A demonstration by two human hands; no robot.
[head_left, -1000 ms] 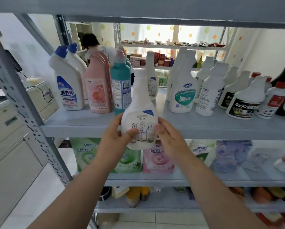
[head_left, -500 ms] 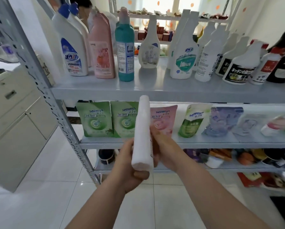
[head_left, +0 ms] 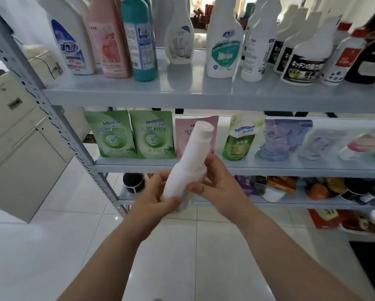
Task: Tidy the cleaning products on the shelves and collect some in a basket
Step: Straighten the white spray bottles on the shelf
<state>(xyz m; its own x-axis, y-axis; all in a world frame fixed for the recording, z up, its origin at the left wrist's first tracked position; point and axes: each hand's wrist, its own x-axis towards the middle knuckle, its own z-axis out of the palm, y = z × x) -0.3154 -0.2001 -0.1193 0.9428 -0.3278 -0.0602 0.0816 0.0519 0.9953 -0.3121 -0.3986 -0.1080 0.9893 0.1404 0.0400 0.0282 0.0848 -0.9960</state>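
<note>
Bottle (head_left: pixel 187 164) now leans right, formerly upright.

Top shelf (head_left: pixel 121 94): open gap between teal bottle (head_left: pixel 142 40) and green-label spray bottle (head_left: pixel 223 44), small white bottle (head_left: pixel 179 40) at the rear.

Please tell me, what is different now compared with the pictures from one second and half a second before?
The white bottle came down from the edge of the top shelf to the height of the lower shelves, turned its label away, and now tilts with its cap up and to the right. The left hand and right hand still hold it. The other bottles and the pouches stayed in place.
</note>
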